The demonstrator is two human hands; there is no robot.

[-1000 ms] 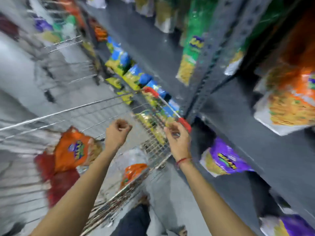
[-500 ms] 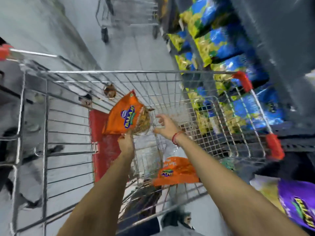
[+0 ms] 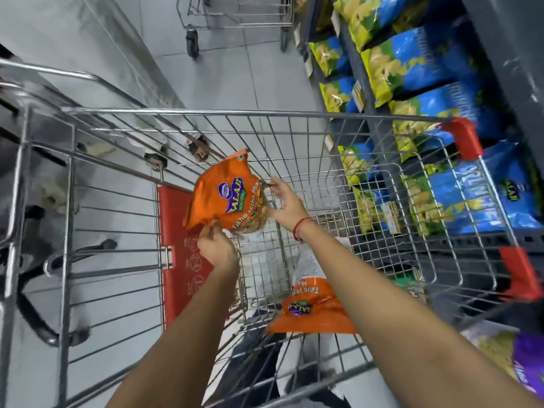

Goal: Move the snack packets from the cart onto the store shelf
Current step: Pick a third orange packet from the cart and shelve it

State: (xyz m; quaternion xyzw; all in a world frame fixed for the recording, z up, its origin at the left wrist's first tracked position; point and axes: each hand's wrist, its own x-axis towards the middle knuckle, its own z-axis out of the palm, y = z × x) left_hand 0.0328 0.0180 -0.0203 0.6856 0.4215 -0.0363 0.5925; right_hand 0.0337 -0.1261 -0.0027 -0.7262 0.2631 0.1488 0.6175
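Observation:
I look down into a wire cart (image 3: 206,114). An orange snack packet (image 3: 226,195) is held up inside the basket. My left hand (image 3: 216,248) pinches its lower edge, and my right hand (image 3: 284,201) grips its right side. A second orange packet (image 3: 312,307) lies on the cart's floor, partly hidden under my right forearm. The dark grey store shelf (image 3: 500,69) runs along the right, stocked with blue and yellow-green packets (image 3: 412,63).
A red child-seat flap (image 3: 179,254) stands in the cart at the left of the packets. Red handle caps (image 3: 462,136) sit on the cart's right side, close to the shelf. Another cart (image 3: 235,22) stands further down the tiled aisle. A purple packet (image 3: 527,369) shows at bottom right.
My view swung from the shelf down into the cart. Both hands dropped into the basket and took hold of the orange packet, which now sits a little higher.

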